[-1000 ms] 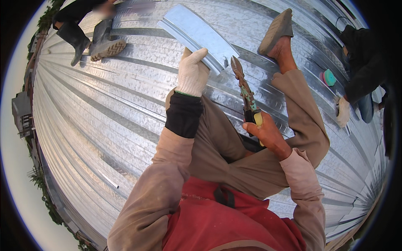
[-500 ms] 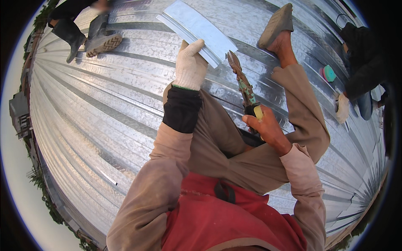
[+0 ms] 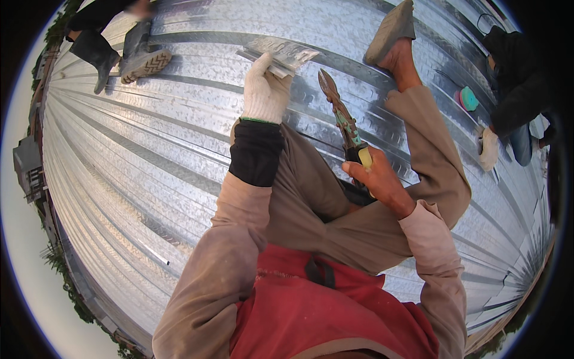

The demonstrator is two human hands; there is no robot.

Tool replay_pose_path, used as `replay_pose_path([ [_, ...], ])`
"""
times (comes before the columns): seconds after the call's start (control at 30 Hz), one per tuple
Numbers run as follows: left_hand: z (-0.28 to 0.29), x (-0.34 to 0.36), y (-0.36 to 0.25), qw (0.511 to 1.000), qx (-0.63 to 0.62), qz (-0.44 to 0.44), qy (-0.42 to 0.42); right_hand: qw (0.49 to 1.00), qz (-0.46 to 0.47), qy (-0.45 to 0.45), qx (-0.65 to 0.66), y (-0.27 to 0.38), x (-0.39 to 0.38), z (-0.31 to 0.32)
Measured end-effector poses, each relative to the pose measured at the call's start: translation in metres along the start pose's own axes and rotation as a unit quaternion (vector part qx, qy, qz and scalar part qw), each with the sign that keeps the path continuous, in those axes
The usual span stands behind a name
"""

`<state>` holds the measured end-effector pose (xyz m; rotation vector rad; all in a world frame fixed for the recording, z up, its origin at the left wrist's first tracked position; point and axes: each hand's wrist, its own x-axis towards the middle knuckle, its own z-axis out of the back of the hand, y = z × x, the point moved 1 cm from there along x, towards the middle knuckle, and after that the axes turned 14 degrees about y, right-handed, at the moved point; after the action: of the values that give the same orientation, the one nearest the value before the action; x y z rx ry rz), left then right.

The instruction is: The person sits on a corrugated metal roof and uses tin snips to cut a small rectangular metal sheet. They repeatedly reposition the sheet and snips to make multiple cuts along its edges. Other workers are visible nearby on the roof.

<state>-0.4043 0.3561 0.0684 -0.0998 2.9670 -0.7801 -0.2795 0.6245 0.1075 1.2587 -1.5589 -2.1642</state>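
Note:
My left hand [image 3: 266, 90], in a white knit glove, grips one edge of a short piece of sheet metal [image 3: 287, 52] with a folded rim. The piece is tilted, so its broad face shows foreshortened. In my bare right hand [image 3: 382, 182] is a pair of tin snips [image 3: 339, 110] with worn, rusty jaws and yellow-and-black handles. My fingers wrap round the handles, and the jaws point up and away from me. The snips' tip is to the right of the sheet metal piece, apart from it.
I sit on a ribbed metal roof [image 3: 137, 167]. At the far left are a person's rubber boots [image 3: 143, 57]. On the right another person in dark clothes [image 3: 517, 78] crouches, with a gloved hand [image 3: 488, 151] low down. A green and pink round object [image 3: 467, 99] lies near that person.
My left hand has tipped the sheet metal piece, so its wide bright face now looks much shorter. The snips have shifted slightly left and stay apart from it.

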Motion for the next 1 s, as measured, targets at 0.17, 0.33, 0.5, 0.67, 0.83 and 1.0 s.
replay_pose_path([
  [0.17,0.006,0.001,0.0,1.0,-0.019,-0.004,-0.015,1.0,0.008,-0.006,-0.011,-0.003,0.0,-0.001],
  [0.33,0.024,0.007,0.0,0.998,-0.047,0.036,-0.019,1.0,-0.009,0.003,-0.004,-0.003,0.0,-0.003],
  [0.5,0.034,0.004,0.0,0.997,-0.036,0.066,0.015,1.0,-0.008,0.009,-0.01,0.001,-0.001,-0.004],
  [0.67,0.003,-0.013,-0.002,0.762,0.636,-0.083,0.087,1.0,0.011,0.01,-0.022,-0.003,0.0,-0.005],
  [0.83,0.006,-0.013,-0.01,0.687,0.716,-0.074,0.104,0.999,0.02,0.013,-0.033,0.001,-0.002,-0.005],
  [1.0,0.004,-0.015,-0.008,0.687,0.716,-0.068,0.102,0.999,0.013,0.022,-0.036,0.003,-0.002,-0.005],
])
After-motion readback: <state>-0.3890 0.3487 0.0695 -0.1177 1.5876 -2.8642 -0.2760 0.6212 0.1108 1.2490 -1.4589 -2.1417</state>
